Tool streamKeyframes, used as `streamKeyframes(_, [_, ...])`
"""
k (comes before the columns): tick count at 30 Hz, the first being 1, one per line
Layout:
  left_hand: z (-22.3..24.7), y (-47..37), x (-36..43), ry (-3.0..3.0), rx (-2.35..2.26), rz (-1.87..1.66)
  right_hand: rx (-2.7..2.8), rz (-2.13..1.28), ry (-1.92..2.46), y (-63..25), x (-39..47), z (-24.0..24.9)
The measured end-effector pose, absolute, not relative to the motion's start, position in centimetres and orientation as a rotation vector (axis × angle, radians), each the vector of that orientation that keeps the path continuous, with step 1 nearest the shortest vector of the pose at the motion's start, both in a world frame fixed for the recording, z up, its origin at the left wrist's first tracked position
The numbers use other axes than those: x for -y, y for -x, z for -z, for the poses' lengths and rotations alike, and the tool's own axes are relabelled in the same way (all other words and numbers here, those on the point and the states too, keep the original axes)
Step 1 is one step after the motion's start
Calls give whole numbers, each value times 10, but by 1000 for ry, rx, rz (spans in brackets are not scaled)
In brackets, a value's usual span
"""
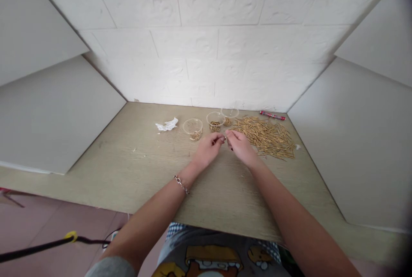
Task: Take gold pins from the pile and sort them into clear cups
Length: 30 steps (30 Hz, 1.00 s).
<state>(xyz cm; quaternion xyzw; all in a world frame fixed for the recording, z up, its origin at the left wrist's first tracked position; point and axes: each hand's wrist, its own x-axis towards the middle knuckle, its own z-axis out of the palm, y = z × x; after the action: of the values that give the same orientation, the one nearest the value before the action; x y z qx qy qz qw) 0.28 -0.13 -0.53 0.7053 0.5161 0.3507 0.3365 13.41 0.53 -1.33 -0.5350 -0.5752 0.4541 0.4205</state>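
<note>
My left hand [209, 146] and my right hand [239, 144] meet over the middle of the table, fingertips pinched close together. A tiny shiny piece shows at the left fingertips, too small to name. Whatever the right fingers pinch is hidden. Just beyond the hands stands a clear plastic cup [215, 119] with small gold-coloured parts inside. Another clear cup [192, 127], to its left, has fewer gold parts at the bottom. A third clear cup [229, 112] sits farther back with some gold bits. Right of my right hand lies a wide heap of thin gold-coloured sticks [265, 136].
Crumpled white tissue [167, 125] lies at the back left of the table [144, 182]. Behind the heap is a red and dark tube-shaped packet [272, 115]. White panels [61, 114] stand on both sides, and a white brick-patterned wall [199, 41] closes the back.
</note>
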Motion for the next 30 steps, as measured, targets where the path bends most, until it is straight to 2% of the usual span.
streamKeyframes(4, [4, -4, 2, -1800, -1309, -958, 1216, -1417, 1169, -131, -7, 21])
streamKeyframes(8, [5, -5, 2, -1740, -1247, -998, 1126, -1501, 1057, -129, -6, 20])
streamKeyframes(18, [9, -5, 0, -1634, -1111, -1056, 1035, -1546, 1025, -127, -4, 16])
streamKeyframes(30, [6, -4, 0, -1765, -1225, -989, 1177, -1459, 1046, -133, -8, 23])
